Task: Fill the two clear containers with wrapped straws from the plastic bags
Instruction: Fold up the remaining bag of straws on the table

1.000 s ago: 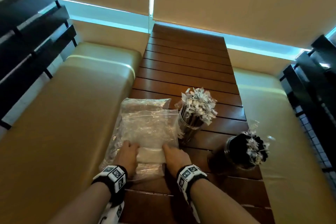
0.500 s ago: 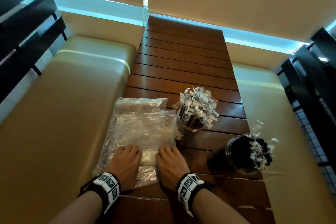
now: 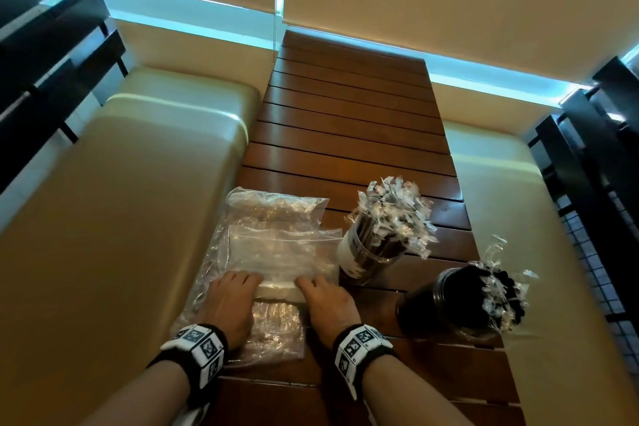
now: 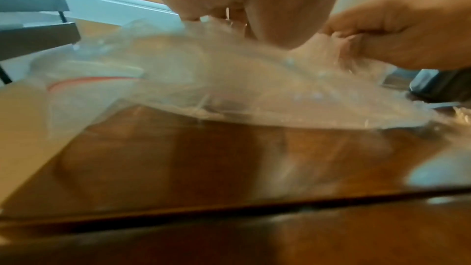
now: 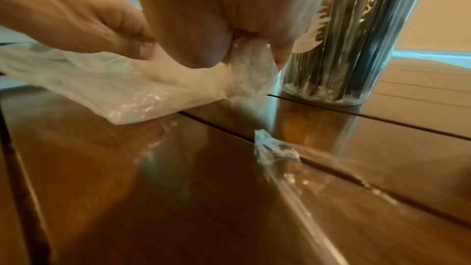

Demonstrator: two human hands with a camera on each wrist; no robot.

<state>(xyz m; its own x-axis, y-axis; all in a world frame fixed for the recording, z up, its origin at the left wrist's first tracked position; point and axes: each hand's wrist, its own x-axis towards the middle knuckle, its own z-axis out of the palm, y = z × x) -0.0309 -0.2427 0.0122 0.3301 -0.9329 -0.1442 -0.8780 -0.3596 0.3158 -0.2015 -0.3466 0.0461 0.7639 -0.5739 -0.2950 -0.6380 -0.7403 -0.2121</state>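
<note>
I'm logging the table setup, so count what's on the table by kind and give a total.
Jars of straws: 2
Plastic bags: at least 2, overlapping
Hands on the bags: 2
Total: 6

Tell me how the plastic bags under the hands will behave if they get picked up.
The plastic bags are thin, crinkled film, so they would probably sag and fold. They look flat and nearly empty, so likely very light. Both the left hand and right hand are bunching film, which suggests it crumples easily and may slide on the glossy table.
</note>
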